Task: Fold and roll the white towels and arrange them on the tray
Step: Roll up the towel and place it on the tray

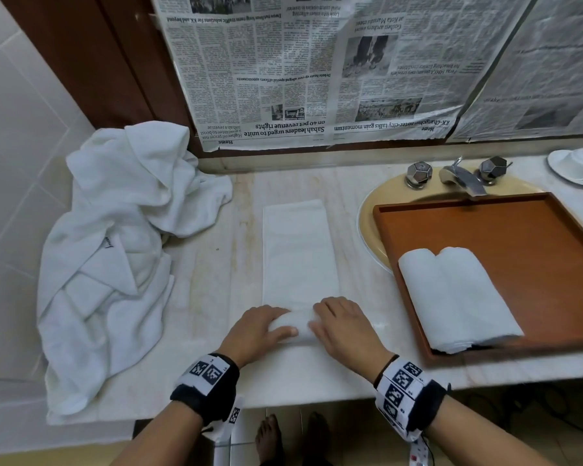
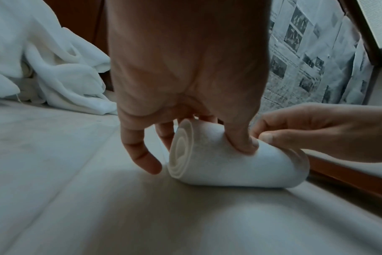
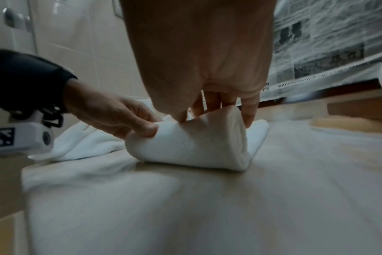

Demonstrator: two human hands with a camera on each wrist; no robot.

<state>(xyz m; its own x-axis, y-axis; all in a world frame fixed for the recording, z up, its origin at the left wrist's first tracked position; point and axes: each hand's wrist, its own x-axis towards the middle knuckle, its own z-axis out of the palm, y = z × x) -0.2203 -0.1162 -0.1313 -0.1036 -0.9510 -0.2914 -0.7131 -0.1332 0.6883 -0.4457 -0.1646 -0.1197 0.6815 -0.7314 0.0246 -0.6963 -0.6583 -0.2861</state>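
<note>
On the counter, left hand (image 1: 261, 326) and right hand (image 1: 342, 326) curl round the half-rolled towel (image 1: 298, 260).

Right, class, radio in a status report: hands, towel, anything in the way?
Left hand and right hand grip the half-rolled towel on the counter. Two rolled towels sit on the tray. Path ahead clear.

Folded white towel (image 1: 300, 250) flat on the counter, near end rolled – two rolled towels (image 1: 458, 301) lie on the wooden tray (image 1: 519, 223)
</note>
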